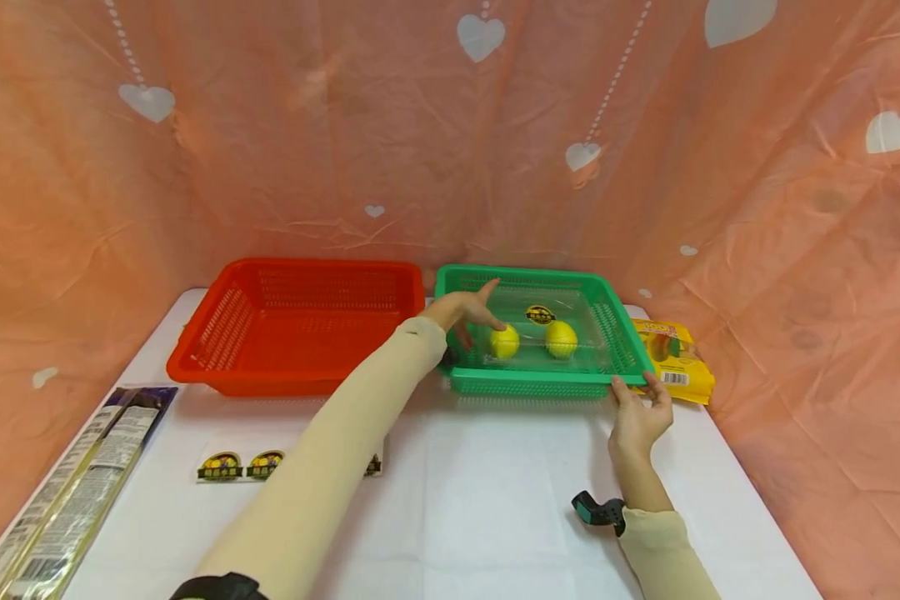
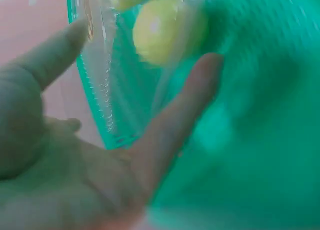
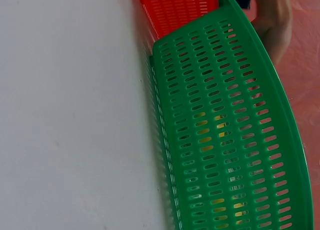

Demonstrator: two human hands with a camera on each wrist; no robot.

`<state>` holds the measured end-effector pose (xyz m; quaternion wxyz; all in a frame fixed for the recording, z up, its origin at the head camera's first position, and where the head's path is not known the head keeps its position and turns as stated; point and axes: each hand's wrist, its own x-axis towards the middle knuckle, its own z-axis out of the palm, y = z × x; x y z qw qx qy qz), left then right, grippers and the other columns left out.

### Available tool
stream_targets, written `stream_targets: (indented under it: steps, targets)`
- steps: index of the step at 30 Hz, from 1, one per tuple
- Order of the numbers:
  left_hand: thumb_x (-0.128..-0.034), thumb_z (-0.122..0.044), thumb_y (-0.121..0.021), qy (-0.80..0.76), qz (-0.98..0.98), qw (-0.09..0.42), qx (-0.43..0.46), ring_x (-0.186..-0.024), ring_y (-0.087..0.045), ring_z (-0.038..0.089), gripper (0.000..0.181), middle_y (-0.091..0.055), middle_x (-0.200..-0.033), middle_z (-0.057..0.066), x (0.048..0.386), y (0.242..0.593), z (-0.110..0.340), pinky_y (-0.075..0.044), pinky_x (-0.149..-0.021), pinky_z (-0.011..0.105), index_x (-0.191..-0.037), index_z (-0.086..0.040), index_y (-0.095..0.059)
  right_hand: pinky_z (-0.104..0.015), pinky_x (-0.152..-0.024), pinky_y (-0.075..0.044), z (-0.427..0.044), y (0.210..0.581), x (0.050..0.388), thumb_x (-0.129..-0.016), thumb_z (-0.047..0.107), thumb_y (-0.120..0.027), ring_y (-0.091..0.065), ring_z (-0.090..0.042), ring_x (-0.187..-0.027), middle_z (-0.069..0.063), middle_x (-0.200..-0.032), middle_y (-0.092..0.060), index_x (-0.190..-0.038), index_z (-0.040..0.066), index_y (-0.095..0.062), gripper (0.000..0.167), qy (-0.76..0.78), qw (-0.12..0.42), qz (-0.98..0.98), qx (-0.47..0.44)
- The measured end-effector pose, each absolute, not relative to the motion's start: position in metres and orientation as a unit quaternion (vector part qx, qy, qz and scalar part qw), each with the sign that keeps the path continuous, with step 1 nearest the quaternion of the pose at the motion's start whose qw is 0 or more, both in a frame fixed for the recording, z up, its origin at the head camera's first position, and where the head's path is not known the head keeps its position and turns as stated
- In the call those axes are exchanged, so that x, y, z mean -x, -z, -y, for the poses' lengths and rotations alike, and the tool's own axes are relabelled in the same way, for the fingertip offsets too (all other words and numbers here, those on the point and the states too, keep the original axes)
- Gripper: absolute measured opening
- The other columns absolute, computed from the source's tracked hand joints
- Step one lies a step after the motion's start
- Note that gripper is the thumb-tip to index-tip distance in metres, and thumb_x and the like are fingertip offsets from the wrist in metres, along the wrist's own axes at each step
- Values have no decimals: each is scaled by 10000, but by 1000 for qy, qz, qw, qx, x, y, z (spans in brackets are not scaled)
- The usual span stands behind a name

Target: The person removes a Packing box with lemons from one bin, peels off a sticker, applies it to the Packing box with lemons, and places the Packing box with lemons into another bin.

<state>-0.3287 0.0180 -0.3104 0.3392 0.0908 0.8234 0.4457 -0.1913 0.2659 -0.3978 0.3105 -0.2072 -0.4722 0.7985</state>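
Note:
A green plastic basket stands at the back right. Inside lies a clear plastic package with a dark round label and two yellow, lemon-like round fruits. My left hand reaches over the basket's left side, fingers spread and fairly straight. In the left wrist view, its fingers are close to the clear plastic and a yellow fruit; contact is unclear. My right hand holds the basket's front right corner by the rim. The right wrist view shows the basket's slotted wall, not that hand's fingers.
A red basket stands left of the green one. A yellow package lies at the right edge. Long flat packages lie at the left, and a strip of round labels in front. An orange curtain hangs behind.

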Motion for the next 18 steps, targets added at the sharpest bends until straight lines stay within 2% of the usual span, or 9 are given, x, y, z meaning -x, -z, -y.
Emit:
stream_targets:
  steps: [3, 4, 7, 9, 10, 11, 14, 16, 18]
  targets:
    - [-1006, -274, -607, -357, -887, 256, -141, -1013, -649, 430, 899, -111, -1658, 104, 314, 296, -13, -575, -853, 475, -1594, -355, 67, -178, -660, -574, -266, 397, 192, -826, -212, -653, -574, -88, -639, -51, -1033, -362, -1156, 32, -530, 429, -799, 312, 469, 208]
    - [-1007, -302, -602, -322, -907, 220, -162, -1045, -646, 391, 852, -202, -1638, 103, 306, 291, -10, -568, -864, 467, -1608, -308, 1, -178, -661, -573, -265, 397, 191, -826, -211, -653, -572, -87, -639, -51, -1035, -362, -1158, 32, -530, 430, -799, 312, 469, 209]
    - [-1004, -355, -600, -242, -941, 106, -210, -1048, -637, 274, 671, -515, -1447, 88, 270, 281, 6, -564, -814, 427, -1573, -183, -291, -179, -663, -574, -265, 397, 190, -827, -212, -652, -571, -88, -639, -52, -1036, -360, -1170, 23, -527, 434, -800, 310, 468, 211]
    - [-1000, -376, -600, -202, -950, 30, -235, -1062, -625, 206, 563, -610, -1333, 56, 240, 279, 20, -562, -763, 404, -1490, -138, -456, -178, -662, -573, -266, 396, 188, -826, -210, -654, -574, -88, -639, -51, -1035, -358, -1183, 16, -525, 442, -799, 310, 470, 213]
    - [-1002, -379, -597, -186, -952, -8, -245, -1105, -609, 221, 519, -639, -1281, 61, 223, 280, 27, -561, -772, 414, -1447, -124, -514, -177, -662, -573, -266, 395, 188, -826, -209, -655, -575, -87, -640, -51, -1033, -356, -1189, 13, -522, 445, -797, 310, 473, 214]
    - [-1000, -381, -600, -175, -950, -40, -255, -1092, -611, 234, 498, -656, -1242, 72, 208, 283, 34, -565, -767, 418, -1415, -111, -550, -178, -660, -573, -267, 394, 187, -823, -212, -655, -577, -87, -642, -51, -1031, -354, -1188, 13, -521, 449, -797, 311, 471, 213]
    - [-998, -459, -568, -135, -951, -101, -259, -1284, -496, 308, 563, -576, -1377, 112, 169, 298, 54, -482, -980, 524, -1437, -108, -533, -178, -660, -573, -270, 392, 187, -820, -220, -652, -582, -87, -649, -51, -1032, -349, -1181, 18, -516, 453, -799, 316, 468, 207]
    - [-996, -524, -523, -111, -955, -109, -251, -1409, -342, 364, 652, -458, -1498, 145, 151, 311, 66, -296, -1113, 624, -1496, -111, -458, -175, -664, -573, -273, 391, 187, -817, -225, -650, -578, -87, -658, -52, -1037, -354, -1172, 25, -515, 455, -798, 321, 467, 206]
    - [-987, -586, -480, -96, -964, -93, -230, -1485, -162, 394, 735, -306, -1595, 151, 139, 324, 77, -118, -1132, 705, -1553, -135, -356, -155, -671, -562, -275, 390, 186, -820, -206, -663, -567, -82, -719, -44, -1048, -371, -1175, 40, -518, 456, -786, 321, 485, 212]
